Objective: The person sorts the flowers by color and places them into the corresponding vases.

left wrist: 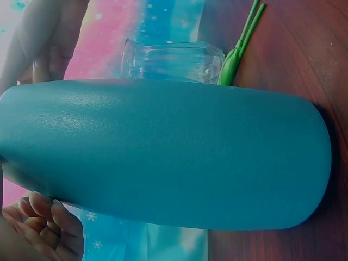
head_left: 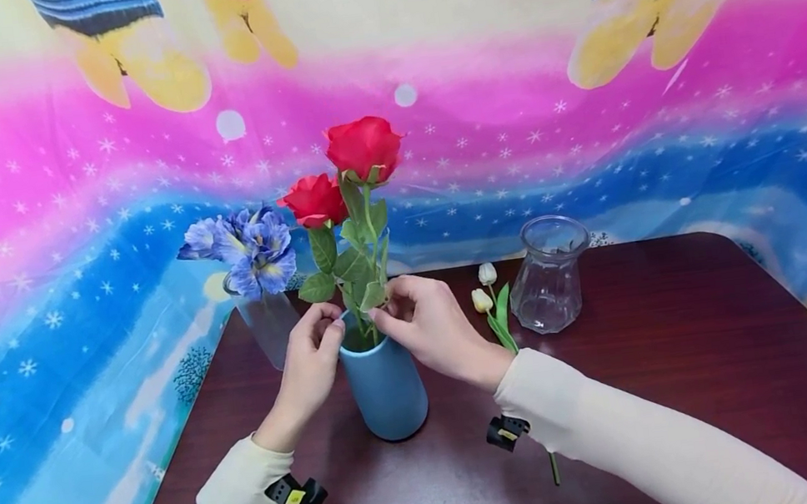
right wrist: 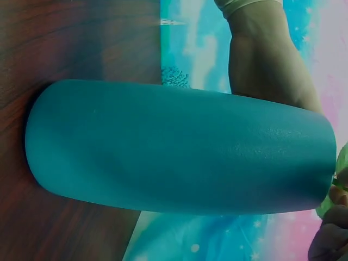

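Two red roses (head_left: 364, 146) with leafy stems stand in a blue vase (head_left: 389, 392), which also fills much of the left wrist view (left wrist: 179, 157) and the right wrist view (right wrist: 179, 149). At the vase's left rim, the left hand (head_left: 306, 369) holds the edge between thumb and curled fingers. The right hand (head_left: 439, 327) pinches a leaf and stem of the roses just above the right rim. In the right wrist view, fingertips of the right hand (right wrist: 333, 231) meet a green leaf by the rim. The stem ends are hidden inside the vase.
Blue-purple flowers (head_left: 252, 249) stand in a clear vase (head_left: 267, 328) at the back left. Right of the blue vase are white and yellow tulips (head_left: 482, 300), lying on the dark table (head_left: 688, 351), and a glass vase (head_left: 547, 289). A printed cloth hangs behind.
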{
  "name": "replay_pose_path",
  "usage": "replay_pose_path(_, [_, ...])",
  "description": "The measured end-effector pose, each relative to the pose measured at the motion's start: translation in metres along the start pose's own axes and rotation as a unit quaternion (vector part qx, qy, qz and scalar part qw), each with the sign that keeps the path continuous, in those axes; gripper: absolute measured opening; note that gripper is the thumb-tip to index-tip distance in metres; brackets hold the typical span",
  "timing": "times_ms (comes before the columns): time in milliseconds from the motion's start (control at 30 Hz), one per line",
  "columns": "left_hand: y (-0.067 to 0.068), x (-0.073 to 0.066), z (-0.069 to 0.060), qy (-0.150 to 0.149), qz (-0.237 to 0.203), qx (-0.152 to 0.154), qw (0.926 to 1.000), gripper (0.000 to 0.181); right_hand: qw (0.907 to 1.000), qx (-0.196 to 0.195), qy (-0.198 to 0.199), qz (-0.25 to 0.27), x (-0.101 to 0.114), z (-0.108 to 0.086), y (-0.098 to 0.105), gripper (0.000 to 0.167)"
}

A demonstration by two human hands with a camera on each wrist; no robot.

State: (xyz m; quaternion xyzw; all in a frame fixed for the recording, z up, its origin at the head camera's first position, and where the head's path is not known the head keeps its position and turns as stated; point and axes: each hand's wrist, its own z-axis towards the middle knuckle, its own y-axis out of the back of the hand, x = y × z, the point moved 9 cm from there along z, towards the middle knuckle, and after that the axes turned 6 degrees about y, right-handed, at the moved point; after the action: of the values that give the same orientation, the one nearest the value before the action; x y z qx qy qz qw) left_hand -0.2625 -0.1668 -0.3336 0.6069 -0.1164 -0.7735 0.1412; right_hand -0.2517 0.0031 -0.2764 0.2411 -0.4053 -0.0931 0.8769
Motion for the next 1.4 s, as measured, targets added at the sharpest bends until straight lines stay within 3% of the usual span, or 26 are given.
replay_pose_path(333, [0.000, 0.001, -0.001, 0.011, 0.000, 0.004, 0.9999, 0.018, 0.9968, 0.049, -0.044, -0.045, -0.007, -0.003, -0.005, 0.018])
replay_pose_path(867, [0.000, -0.002, -0.001, 0.004, 0.003, 0.001, 1.0000, 0.017, 0.9969, 0.037, -0.040, -0.057, -0.006, -0.008, 0.005, 0.028])
replay_pose_path(1400, [0.000, -0.002, 0.000, 0.002, -0.002, -0.004, 1.0000, 0.015, 0.9948, 0.055, -0.067, -0.053, -0.019, -0.021, 0.015, 0.029])
